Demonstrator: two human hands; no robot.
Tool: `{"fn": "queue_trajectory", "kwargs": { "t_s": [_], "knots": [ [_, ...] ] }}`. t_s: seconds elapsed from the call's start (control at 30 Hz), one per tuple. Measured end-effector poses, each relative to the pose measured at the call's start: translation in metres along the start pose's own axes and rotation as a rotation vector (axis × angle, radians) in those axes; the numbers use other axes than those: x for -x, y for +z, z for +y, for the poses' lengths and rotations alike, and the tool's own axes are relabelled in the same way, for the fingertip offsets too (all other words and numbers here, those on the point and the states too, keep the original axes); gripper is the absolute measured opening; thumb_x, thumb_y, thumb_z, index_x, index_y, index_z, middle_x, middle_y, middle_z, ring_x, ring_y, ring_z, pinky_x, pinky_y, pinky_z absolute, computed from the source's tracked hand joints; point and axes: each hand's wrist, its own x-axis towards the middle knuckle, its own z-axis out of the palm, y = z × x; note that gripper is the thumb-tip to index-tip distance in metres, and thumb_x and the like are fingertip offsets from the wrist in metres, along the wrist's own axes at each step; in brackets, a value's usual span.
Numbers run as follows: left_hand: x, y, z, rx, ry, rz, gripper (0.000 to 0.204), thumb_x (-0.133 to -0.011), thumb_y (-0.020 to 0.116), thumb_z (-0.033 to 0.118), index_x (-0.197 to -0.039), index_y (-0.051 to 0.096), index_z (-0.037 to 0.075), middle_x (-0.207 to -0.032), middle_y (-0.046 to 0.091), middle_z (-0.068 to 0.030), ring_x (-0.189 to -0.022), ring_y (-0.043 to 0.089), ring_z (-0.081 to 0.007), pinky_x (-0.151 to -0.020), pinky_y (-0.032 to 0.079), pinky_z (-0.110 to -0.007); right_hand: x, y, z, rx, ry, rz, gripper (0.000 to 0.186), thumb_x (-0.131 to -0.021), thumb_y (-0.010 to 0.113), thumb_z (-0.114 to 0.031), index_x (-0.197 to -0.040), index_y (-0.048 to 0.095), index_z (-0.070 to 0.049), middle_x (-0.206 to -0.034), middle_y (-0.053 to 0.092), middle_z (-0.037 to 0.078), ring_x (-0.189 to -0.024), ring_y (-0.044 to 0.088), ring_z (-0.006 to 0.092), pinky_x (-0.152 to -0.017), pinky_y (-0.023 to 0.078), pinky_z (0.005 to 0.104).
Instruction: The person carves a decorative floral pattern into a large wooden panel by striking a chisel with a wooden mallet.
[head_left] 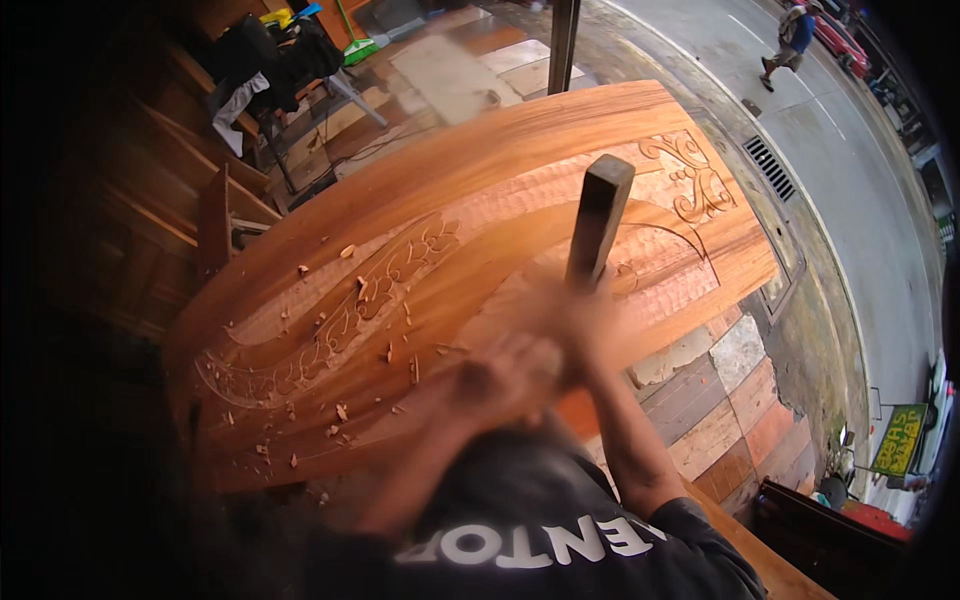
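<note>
2 hands [513,367], 1 wd pnl [440,270], 1 sq. bar [600,215], 1 broom [360,50].

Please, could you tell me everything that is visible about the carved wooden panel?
The panel is a long orange-brown slab of what looks like wood with visible grain, carved face up. Scrollwork decorates its far right corner; a leafy carved band curves along the left part beside paler tool-marked areas. Loose shavings lie mostly on the left. The blurred left hand and right hand are over its near side; contact is unclear.
</note>
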Motion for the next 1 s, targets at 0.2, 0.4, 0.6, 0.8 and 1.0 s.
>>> {"fn": "queue_trajectory", "kwargs": {
  "t_s": [0.2, 0.4, 0.6, 0.8, 1.0],
  "knots": [
    [0.020, 0.007, -0.024, -0.018, 0.191, 0.119, 0.074, -0.079, 0.083, 0.027, -0.148, 0.057, 0.018, -0.112, 0.065, -0.0110, -0.091, 0.066, -0.0332, -0.077, 0.059, -0.042, 0.033, -0.048, -0.067, -0.510, 0.114, 0.017, 0.055, -0.082, 0.088, -0.018, -0.123, 0.055, -0.005, -0.095, 0.059, 0.003, -0.088, 0.059, 0.0147, -0.079, 0.052, 0.0320],
    [-0.019, -0.007, -0.051, 0.288, 0.352, 0.231, 0.045, -0.078, 0.080, 0.021, -0.120, 0.063, 0.019, -0.084, 0.059, -0.0032, -0.070, 0.065, -0.0249, -0.058, 0.055, -0.037, 0.122, -0.108, -0.034, -0.132, -0.046, -0.176, 0.054, -0.079, 0.086, -0.011, -0.123, 0.055, -0.005, -0.095, 0.060, 0.003, -0.090, 0.061, 0.0175, -0.081, 0.051, 0.0345],
    [-0.041, -0.006, -0.112, 0.290, 0.439, 0.182, 0.023, -0.079, 0.075, 0.019, -0.101, 0.068, 0.015, -0.070, 0.054, -0.0050, -0.059, 0.063, -0.0267, -0.048, 0.050, -0.039, 0.216, -0.088, -0.035, -0.438, 0.166, 0.044, 0.067, -0.073, 0.087, -0.003, -0.127, 0.048, -0.005, -0.094, 0.060, 0.005, -0.079, 0.059, 0.0150, -0.072, 0.049, 0.0314],
    [-0.036, 0.001, -0.145, 0.335, 0.507, 0.056, 0.019, -0.082, 0.069, 0.018, -0.101, 0.068, 0.013, -0.071, 0.057, -0.0064, -0.059, 0.065, -0.0282, -0.048, 0.051, -0.040, 0.233, -0.078, -0.069, -0.133, 0.088, 0.133, 0.057, -0.072, 0.087, -0.007, -0.120, 0.056, -0.004, -0.096, 0.063, 0.006, -0.085, 0.064, 0.0164, -0.077, 0.054, 0.0315],
    [-0.026, -0.021, -0.154, 0.455, 0.501, 0.043, 0.012, -0.084, 0.068, 0.019, -0.092, 0.065, 0.012, -0.066, 0.053, -0.0063, -0.055, 0.062, -0.0298, -0.048, 0.050, -0.040, 0.205, -0.069, -0.070, 0.378, -0.479, 0.068, 0.081, -0.071, 0.096, -0.017, -0.133, 0.045, -0.010, -0.104, 0.065, 0.012, -0.088, 0.066, 0.0236, -0.079, 0.057, 0.0361]
  ]
}}
